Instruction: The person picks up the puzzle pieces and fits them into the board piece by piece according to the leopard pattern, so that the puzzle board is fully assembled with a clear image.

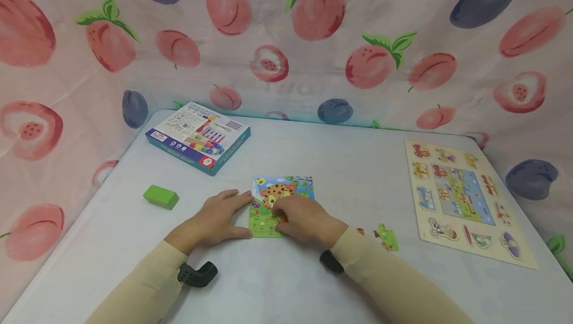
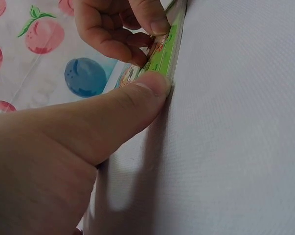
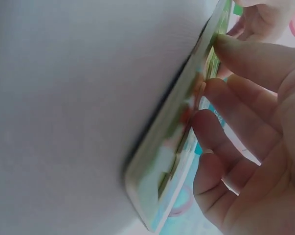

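A small jigsaw puzzle (image 1: 264, 225) with a spotted leopard on green and blue lies flat at the table's middle. My left hand (image 1: 219, 217) rests at its left side, with the fingers extended and the thumb (image 2: 149, 85) touching the near left corner. Over the puzzle's lower middle, my right hand (image 1: 309, 218) pinches a spotted puzzle piece (image 2: 159, 46) with thumb and fingertips, down at the board's surface. In the right wrist view the other fingers (image 3: 211, 174) are loosely bent beside the board (image 3: 147, 183). Much of the piece is hidden by the fingers.
Loose puzzle pieces (image 1: 388, 239) lie right of my right forearm, partly covered by the sleeve. A green block (image 1: 161, 197) sits at the left, with a flat toy box (image 1: 176, 127) behind it. On the right lies a large wooden vehicle puzzle (image 1: 425, 222). Fruit-patterned cloth (image 1: 313, 65) hangs behind.
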The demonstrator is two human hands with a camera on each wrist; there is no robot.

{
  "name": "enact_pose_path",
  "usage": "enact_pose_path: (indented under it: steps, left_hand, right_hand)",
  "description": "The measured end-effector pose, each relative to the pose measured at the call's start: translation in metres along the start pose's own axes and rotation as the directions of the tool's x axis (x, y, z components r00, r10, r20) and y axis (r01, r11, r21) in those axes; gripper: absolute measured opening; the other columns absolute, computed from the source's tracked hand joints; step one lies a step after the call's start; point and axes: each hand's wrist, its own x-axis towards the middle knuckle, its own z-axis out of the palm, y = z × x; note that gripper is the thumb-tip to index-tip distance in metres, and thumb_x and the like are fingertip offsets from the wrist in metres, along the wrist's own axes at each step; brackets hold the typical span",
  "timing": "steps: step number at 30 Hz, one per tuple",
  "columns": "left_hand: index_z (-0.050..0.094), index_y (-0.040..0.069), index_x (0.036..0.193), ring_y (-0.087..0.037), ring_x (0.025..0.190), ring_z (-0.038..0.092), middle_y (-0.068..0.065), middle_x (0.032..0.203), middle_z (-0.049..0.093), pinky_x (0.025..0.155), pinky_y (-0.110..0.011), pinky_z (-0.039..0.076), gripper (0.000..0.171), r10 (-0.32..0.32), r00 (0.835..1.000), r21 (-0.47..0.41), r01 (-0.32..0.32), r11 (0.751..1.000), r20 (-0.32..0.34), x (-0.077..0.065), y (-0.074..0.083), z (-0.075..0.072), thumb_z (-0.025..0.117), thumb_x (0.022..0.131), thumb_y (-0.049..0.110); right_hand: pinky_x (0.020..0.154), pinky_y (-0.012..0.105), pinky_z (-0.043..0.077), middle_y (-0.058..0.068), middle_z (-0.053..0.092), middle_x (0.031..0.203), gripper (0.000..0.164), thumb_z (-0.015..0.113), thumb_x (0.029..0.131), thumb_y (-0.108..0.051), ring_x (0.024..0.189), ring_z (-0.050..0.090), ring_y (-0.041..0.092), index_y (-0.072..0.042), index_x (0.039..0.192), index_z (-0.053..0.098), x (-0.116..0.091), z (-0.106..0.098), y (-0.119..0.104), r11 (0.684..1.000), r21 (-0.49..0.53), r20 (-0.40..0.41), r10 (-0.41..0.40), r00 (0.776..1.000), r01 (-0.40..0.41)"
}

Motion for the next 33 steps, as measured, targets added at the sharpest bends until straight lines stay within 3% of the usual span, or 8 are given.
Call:
enact_pose_path:
  steps: [5, 11, 21, 33]
  left_hand:
    - [0.048, 0.011, 0.150, -0.039, 0.144, 0.029, -0.008, 0.154, 0.044, 0.111, -0.065, 0.026, 0.083, 0.000, 1.000, 0.004, 0.000, 1.000, 0.002, 0.000, 0.000, 0.000, 0.081, 0.082, 0.044]
    - [0.047, 0.011, 0.150, -0.039, 0.144, 0.029, -0.009, 0.154, 0.044, 0.111, -0.065, 0.026, 0.083, 0.000, 1.000, 0.007, 0.000, 1.000, 0.001, 0.001, -0.001, 0.001, 0.081, 0.082, 0.045]
    - [0.048, 0.009, 0.149, -0.039, 0.144, 0.029, -0.008, 0.154, 0.043, 0.112, -0.064, 0.025, 0.083, 0.017, 1.000, 0.011, -0.017, 1.000, -0.006, 0.001, -0.001, 0.001, 0.081, 0.081, 0.042]
    - [0.049, 0.009, 0.148, -0.040, 0.143, 0.030, -0.009, 0.153, 0.045, 0.111, -0.064, 0.026, 0.082, 0.012, 1.000, 0.014, -0.012, 1.000, -0.006, 0.001, 0.000, 0.001, 0.082, 0.081, 0.043]
  right_hand:
    - [0.075, 0.031, 0.048, -0.009, 0.060, 0.084, 0.019, 0.073, 0.089, -0.018, 0.083, 0.054, 0.014, -0.014, 0.107, 0.072, -0.005, -0.005, 0.003, 1.000, 0.010, 0.022, -0.019, 1.000, 0.019]
    - [0.079, 0.033, 0.049, -0.006, 0.066, 0.093, 0.023, 0.073, 0.088, -0.018, 0.085, 0.056, 0.014, -0.011, 0.110, 0.072, -0.015, -0.015, 0.007, 0.998, 0.068, 0.000, -0.016, 1.000, 0.016]
    - [0.086, 0.040, 0.051, 0.001, 0.071, 0.106, 0.027, 0.075, 0.085, -0.018, 0.095, 0.063, 0.020, -0.008, 0.111, 0.072, -0.033, -0.027, 0.019, 1.000, 0.015, -0.055, -0.005, 0.998, 0.006]
    - [0.087, 0.040, 0.052, 0.003, 0.070, 0.111, 0.031, 0.072, 0.086, -0.015, 0.097, 0.063, 0.021, -0.005, 0.116, 0.071, -0.055, -0.033, 0.037, 0.991, 0.047, -0.051, 0.128, 0.990, -0.126]
